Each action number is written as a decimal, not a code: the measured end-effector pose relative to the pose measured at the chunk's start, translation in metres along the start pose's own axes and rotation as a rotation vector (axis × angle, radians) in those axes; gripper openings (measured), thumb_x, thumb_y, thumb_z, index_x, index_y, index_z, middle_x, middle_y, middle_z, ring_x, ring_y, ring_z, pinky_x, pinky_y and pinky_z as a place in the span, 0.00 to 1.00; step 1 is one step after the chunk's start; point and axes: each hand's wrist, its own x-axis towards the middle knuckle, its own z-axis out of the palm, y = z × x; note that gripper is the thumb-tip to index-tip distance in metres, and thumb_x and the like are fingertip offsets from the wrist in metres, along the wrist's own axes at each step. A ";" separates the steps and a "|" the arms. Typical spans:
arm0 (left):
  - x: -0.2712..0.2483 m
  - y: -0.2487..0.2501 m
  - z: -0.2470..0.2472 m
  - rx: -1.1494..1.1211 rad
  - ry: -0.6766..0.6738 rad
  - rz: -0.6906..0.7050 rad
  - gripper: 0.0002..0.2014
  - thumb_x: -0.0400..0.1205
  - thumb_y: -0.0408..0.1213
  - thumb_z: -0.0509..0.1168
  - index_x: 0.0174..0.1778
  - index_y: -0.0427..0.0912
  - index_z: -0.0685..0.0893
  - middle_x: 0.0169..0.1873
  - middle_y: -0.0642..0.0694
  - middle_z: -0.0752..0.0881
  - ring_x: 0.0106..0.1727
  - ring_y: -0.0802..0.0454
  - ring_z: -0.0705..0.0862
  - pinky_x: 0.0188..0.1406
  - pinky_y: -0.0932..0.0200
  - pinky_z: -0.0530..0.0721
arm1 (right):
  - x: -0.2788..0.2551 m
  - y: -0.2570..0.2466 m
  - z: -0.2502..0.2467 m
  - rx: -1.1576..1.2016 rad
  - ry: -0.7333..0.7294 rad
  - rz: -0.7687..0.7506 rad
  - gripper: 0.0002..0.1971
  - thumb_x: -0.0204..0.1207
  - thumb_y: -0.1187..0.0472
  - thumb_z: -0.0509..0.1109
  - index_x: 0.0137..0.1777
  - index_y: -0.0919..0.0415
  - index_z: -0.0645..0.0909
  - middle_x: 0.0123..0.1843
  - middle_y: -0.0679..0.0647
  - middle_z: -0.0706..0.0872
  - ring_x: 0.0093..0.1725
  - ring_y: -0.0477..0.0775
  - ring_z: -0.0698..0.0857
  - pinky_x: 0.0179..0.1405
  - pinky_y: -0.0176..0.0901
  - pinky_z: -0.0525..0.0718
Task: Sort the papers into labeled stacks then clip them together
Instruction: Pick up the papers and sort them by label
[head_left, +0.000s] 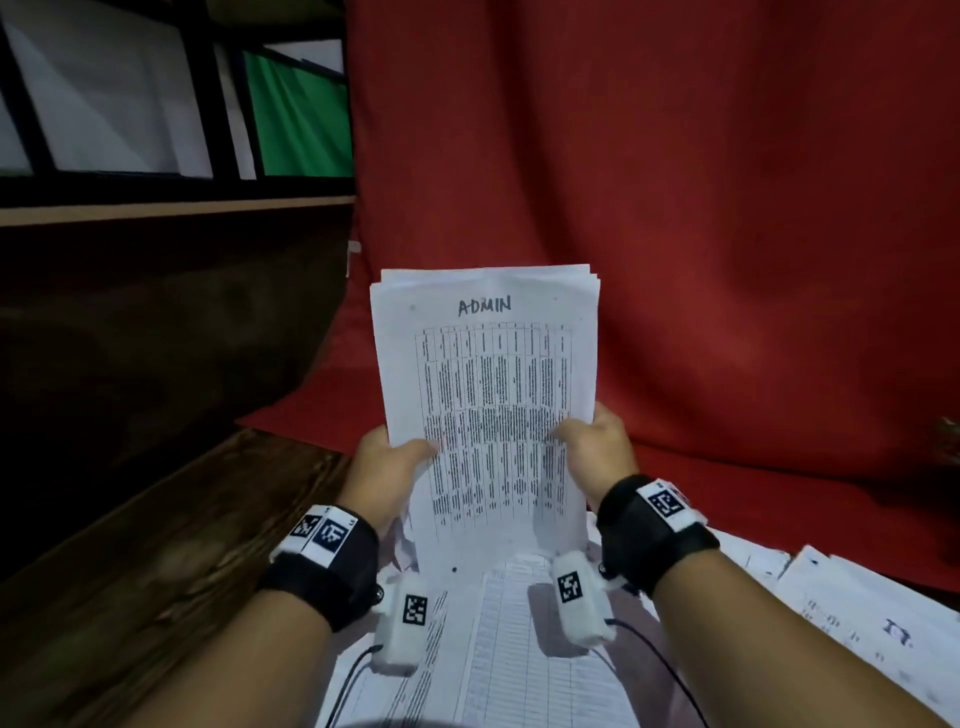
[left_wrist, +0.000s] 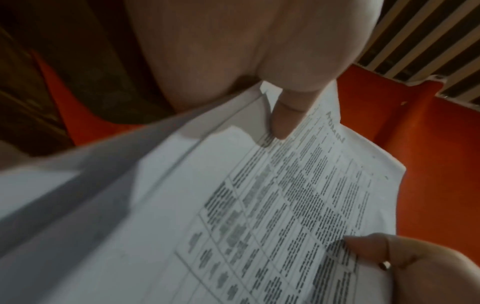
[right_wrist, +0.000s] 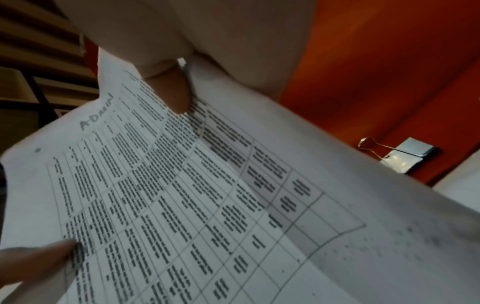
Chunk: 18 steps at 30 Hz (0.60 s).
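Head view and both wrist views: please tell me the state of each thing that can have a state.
ADMIN paper stack: held upright, edges slightly uneven, no clip on it.
Left hand: grips the stack's left edge, thumb in front.
Right hand: grips the stack's right edge, thumb in front.
Binder clip: lies on the red cloth, unused.
Other papers: lie flat on the table, loose.

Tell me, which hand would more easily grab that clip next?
Probably the right hand. Both hands hold the ADMIN stack upright, and the binder clip lies on the red cloth on that hand's side; the left hand could steady the stack.
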 end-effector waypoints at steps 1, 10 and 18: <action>0.000 0.003 0.000 -0.023 0.013 0.014 0.09 0.83 0.24 0.68 0.49 0.43 0.90 0.49 0.44 0.93 0.53 0.44 0.91 0.52 0.55 0.86 | 0.002 -0.002 -0.001 0.025 0.003 -0.009 0.14 0.73 0.74 0.64 0.41 0.53 0.83 0.53 0.65 0.91 0.50 0.66 0.89 0.54 0.63 0.86; -0.012 -0.018 -0.004 0.033 -0.061 -0.031 0.08 0.84 0.26 0.69 0.49 0.43 0.90 0.42 0.53 0.95 0.51 0.48 0.92 0.43 0.60 0.88 | -0.013 0.024 0.008 -0.091 -0.110 0.118 0.15 0.69 0.80 0.63 0.35 0.57 0.79 0.30 0.55 0.81 0.29 0.53 0.78 0.24 0.35 0.76; 0.004 0.004 -0.013 -0.099 -0.029 0.073 0.13 0.83 0.18 0.63 0.53 0.39 0.87 0.42 0.52 0.94 0.44 0.55 0.92 0.41 0.65 0.90 | 0.002 0.006 0.000 0.159 -0.047 0.021 0.17 0.53 0.67 0.66 0.45 0.67 0.79 0.39 0.60 0.85 0.36 0.56 0.84 0.38 0.55 0.84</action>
